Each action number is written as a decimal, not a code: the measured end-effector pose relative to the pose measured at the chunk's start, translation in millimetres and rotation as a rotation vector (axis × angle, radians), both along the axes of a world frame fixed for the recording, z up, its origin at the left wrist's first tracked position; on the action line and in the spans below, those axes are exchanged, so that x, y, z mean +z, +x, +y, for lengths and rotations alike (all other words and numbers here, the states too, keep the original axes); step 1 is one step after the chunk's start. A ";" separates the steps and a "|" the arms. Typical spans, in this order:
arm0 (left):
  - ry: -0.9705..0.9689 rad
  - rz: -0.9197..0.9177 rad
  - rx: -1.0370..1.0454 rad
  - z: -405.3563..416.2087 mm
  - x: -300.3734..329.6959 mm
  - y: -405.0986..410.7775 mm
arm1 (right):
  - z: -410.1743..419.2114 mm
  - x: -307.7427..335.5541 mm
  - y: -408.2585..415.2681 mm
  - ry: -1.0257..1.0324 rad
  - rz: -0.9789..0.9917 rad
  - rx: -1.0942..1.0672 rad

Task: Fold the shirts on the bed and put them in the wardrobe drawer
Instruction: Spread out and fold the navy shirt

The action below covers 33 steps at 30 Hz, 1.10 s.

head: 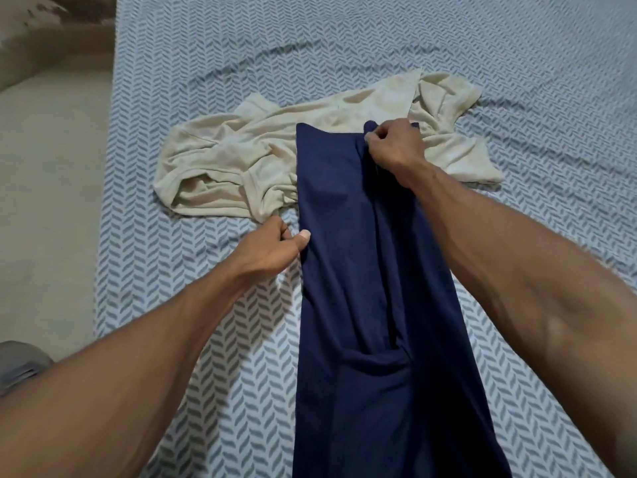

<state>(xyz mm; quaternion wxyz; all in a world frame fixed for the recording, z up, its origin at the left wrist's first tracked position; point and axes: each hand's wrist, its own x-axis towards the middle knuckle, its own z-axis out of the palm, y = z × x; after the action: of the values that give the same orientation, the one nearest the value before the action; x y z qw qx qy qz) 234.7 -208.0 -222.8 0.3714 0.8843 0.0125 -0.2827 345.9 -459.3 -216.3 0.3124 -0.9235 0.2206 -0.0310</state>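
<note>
A navy blue shirt (348, 305) lies lengthwise on the bed (172, 288), folded into a long narrow strip that runs from the near edge towards the middle. My right hand (396, 146) pinches the far right corner of the strip. My left hand (275, 250) grips the strip's left edge about a third of the way down, thumb on top. Under the far end of the navy shirt lies a crumpled cream shirt (234, 157), spread out to both sides.
The bed sheet is white with a grey-blue herringbone pattern. Bare beige floor (44, 201) runs along the bed's left side. A grey object (20, 363) sits at the lower left edge. No wardrobe or drawer is in view.
</note>
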 end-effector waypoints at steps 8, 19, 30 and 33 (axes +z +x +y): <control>-0.057 0.023 -0.017 4.4 1.1 -1.1 | -72.3 -15.2 -22.2 0.308 -0.140 -0.308; -0.046 -0.605 0.316 -27.8 10.8 91.9 | -98.4 -38.4 -11.8 0.634 -0.158 -0.118; -0.331 -0.167 0.426 -64.9 1.4 155.0 | -94.1 -52.0 -13.9 0.627 -0.221 -0.116; -0.528 -0.179 0.449 -58.0 18.5 138.0 | -88.8 -32.6 -19.2 0.704 -0.198 -0.188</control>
<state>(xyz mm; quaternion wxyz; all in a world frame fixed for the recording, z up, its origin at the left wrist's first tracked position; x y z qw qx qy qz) 372.7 -266.0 -204.3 0.6395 0.7543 0.1004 -0.1092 326.6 -548.1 -248.9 0.6261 -0.7279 0.2704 -0.0710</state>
